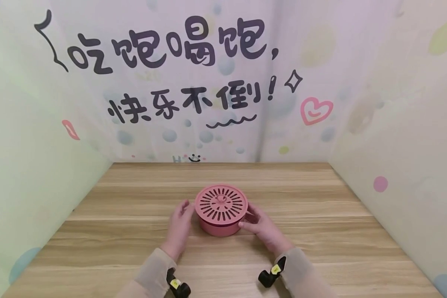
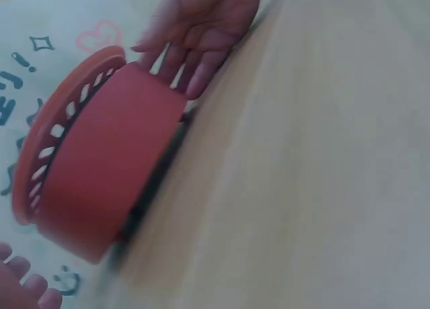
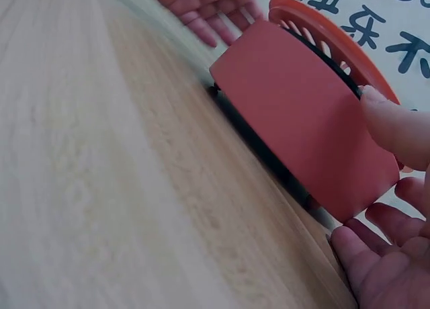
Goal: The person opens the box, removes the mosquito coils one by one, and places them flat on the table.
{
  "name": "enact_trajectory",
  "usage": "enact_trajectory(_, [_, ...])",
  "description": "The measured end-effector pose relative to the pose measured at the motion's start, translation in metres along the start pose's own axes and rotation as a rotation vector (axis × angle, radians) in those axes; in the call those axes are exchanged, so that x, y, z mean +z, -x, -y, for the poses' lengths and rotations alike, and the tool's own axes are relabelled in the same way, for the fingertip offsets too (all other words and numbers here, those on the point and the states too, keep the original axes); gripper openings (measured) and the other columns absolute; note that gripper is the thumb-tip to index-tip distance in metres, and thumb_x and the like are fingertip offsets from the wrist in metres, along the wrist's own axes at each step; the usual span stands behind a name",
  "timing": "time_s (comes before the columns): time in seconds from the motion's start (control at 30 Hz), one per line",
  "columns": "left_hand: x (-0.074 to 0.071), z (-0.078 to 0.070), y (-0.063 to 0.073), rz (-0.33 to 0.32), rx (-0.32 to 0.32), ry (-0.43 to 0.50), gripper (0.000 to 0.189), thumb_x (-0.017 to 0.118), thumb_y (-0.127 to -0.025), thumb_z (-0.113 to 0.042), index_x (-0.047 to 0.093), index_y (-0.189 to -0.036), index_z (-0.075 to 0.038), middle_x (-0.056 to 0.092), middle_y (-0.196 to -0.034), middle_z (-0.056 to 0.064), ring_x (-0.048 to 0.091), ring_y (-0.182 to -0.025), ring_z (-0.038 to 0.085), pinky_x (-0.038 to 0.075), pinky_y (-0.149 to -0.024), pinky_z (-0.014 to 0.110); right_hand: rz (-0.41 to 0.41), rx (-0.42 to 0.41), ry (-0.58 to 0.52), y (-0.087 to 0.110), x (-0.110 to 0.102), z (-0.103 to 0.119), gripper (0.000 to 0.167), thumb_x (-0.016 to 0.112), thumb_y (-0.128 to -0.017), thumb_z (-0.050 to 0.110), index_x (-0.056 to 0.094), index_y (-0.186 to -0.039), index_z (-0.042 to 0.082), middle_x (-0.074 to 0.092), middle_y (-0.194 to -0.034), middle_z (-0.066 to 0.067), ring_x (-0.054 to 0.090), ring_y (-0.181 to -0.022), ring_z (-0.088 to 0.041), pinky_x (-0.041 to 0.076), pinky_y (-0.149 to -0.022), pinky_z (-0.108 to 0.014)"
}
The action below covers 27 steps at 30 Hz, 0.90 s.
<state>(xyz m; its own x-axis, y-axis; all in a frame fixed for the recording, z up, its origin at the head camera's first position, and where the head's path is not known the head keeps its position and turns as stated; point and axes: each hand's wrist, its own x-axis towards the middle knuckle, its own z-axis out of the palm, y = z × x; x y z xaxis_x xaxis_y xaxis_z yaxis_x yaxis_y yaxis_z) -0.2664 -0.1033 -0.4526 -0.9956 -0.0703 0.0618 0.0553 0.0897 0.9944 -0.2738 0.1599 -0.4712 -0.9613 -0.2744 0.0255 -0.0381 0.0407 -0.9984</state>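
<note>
A pink round mosquito coil holder [image 1: 219, 230] stands upright on the table, with small feet under it. Its slotted lid [image 1: 221, 213] has a small knob in the middle and covers the top. My right hand [image 1: 262, 228] holds the holder's right side, the thumb [image 3: 396, 127] near the lid's rim and the fingers curled round the side. On the left, my left hand [image 1: 179, 227] is beside the holder with loosely bent fingers. In the right wrist view, a gap shows between the left hand's fingers [image 3: 213, 17] and most of the wall.
The wood-grain table [image 1: 320, 248] runs back to a white wall [image 1: 223, 140] with dark lettering and bubble prints. Pale side walls [image 1: 395, 145] enclose it left and right. Each wrist wears a black strapped camera [image 1: 272, 275].
</note>
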Motion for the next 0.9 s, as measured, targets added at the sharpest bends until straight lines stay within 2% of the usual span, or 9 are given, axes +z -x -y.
enact_trajectory(0.1, [-0.007,-0.013,-0.009,-0.014,0.071,-0.145,0.057,0.054,-0.098,-0.035,0.040,-0.143,-0.003,0.040,-0.144,0.018,0.038,-0.132,0.035,0.033,-0.108,0.052,-0.001,-0.022,0.019,-0.001,0.002,-0.001,0.084,0.077,-0.080,0.011,0.031,-0.150,0.008,0.041,-0.146,-0.018,0.041,-0.132,-0.035,0.032,-0.109,-0.048])
enact_trajectory(0.23, [-0.009,-0.028,-0.021,0.046,0.211,-0.373,0.050,0.057,-0.097,-0.033,0.050,-0.138,-0.006,0.046,-0.141,0.015,0.039,-0.131,0.033,0.031,-0.109,0.052,-0.017,-0.036,0.040,-0.001,0.004,0.001,0.083,0.077,-0.080,0.012,0.033,-0.149,0.009,0.042,-0.146,-0.017,0.041,-0.132,-0.036,0.033,-0.109,-0.048])
enact_trajectory(0.33, [-0.007,-0.035,-0.032,0.115,0.279,-0.466,0.044,0.060,-0.095,-0.031,0.056,-0.133,-0.009,0.052,-0.137,0.012,0.044,-0.129,0.031,0.033,-0.108,0.051,-0.035,-0.029,0.050,-0.001,0.005,0.000,0.082,0.078,-0.079,0.014,0.035,-0.149,0.010,0.043,-0.146,-0.015,0.042,-0.131,-0.034,0.032,-0.110,-0.048])
enact_trajectory(0.47, [-0.001,-0.040,-0.044,0.215,0.272,-0.481,0.039,0.064,-0.093,-0.029,0.061,-0.128,-0.013,0.057,-0.131,0.007,0.051,-0.122,0.027,0.040,-0.104,0.048,-0.047,-0.019,0.049,-0.001,0.005,-0.002,0.082,0.078,-0.079,0.014,0.035,-0.149,0.011,0.043,-0.146,-0.013,0.042,-0.132,-0.033,0.032,-0.110,-0.047])
enact_trajectory(0.63, [0.010,-0.045,-0.053,0.289,0.255,-0.470,0.033,0.069,-0.090,-0.024,0.067,-0.120,-0.011,0.062,-0.121,0.007,0.057,-0.113,0.029,0.047,-0.096,0.046,-0.046,-0.029,0.057,-0.002,0.005,-0.004,0.083,0.079,-0.079,0.014,0.034,-0.149,0.008,0.042,-0.147,-0.015,0.042,-0.131,-0.034,0.034,-0.109,-0.046])
enact_trajectory(0.8, [0.020,-0.046,-0.059,0.332,0.332,-0.529,0.022,0.072,-0.087,-0.024,0.075,-0.105,-0.012,0.068,-0.113,0.004,0.051,-0.123,0.031,0.030,-0.111,0.048,-0.051,-0.032,0.059,-0.003,0.005,-0.005,0.083,0.079,-0.079,0.015,0.034,-0.148,0.006,0.042,-0.147,-0.016,0.042,-0.131,-0.034,0.036,-0.108,-0.045])
enact_trajectory(0.9, [0.025,-0.044,-0.061,0.337,0.357,-0.551,0.015,0.072,-0.087,-0.023,0.077,-0.097,-0.014,0.070,-0.109,0.002,0.048,-0.127,0.030,0.022,-0.115,0.047,-0.060,-0.014,0.049,-0.002,0.006,-0.005,0.083,0.079,-0.078,0.015,0.035,-0.148,0.008,0.042,-0.147,-0.013,0.042,-0.132,-0.032,0.036,-0.108,-0.044])
